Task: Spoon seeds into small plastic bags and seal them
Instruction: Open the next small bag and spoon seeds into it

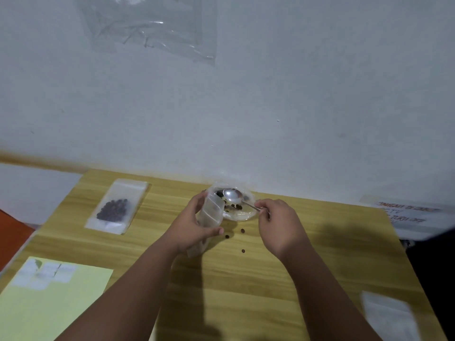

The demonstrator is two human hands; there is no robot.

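The fingers (pixel 264 206) of the right hand (pixel 278 225) pinch the thin handle of a shiny metal spoon (pixel 232 195). Its bowl lies over a crumpled clear plastic pouch of dark round seeds (pixel 237 210). The left hand (pixel 192 222) curls its fingers and thumb round a small clear plastic bag (pixel 212 212), held against the pouch's left side. Three loose dark seeds (pixel 242 230) lie on the wooden tabletop (pixel 246 291) just in front. Further left lies a flat clear bag filled with seeds (pixel 115 207), and a pale yellow paper sheet (pixel 61 303) sits at the near left.
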